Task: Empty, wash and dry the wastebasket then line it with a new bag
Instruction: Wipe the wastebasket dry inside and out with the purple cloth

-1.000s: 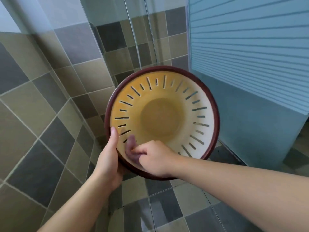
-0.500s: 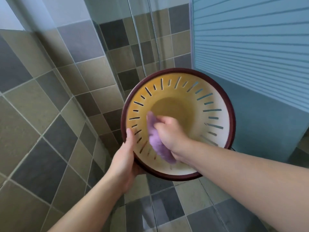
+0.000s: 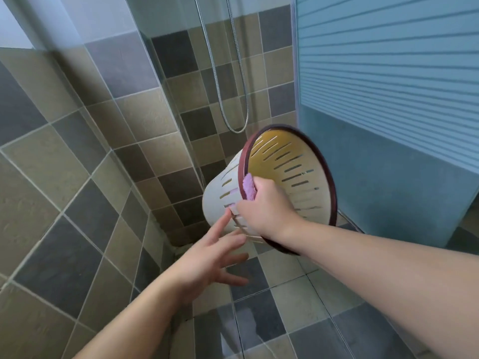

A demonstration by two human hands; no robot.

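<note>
The wastebasket [image 3: 298, 177] is a cream slotted bin with a dark red rim, held in the air and tipped with its mouth toward the upper right. My right hand [image 3: 264, 206] grips its near rim together with a purple cloth [image 3: 249, 186], which is pinched against the rim and shows through the wall slots. My left hand [image 3: 215, 252] is below and to the left of the basket with straight, spread fingers; its index fingertip touches the outer wall.
Tiled walls stand to the left and behind, and a glass shower panel [image 3: 166, 81] meets them. A metal shower hose [image 3: 228, 99] hangs behind the basket. A blue frosted door [image 3: 388, 99] fills the right. The tiled floor [image 3: 285, 307] is wet below.
The basket has turned from mouth facing me to mouth pointing right. My right hand came out of the inside and now grips the rim with the cloth. My left hand let go of the rim.
</note>
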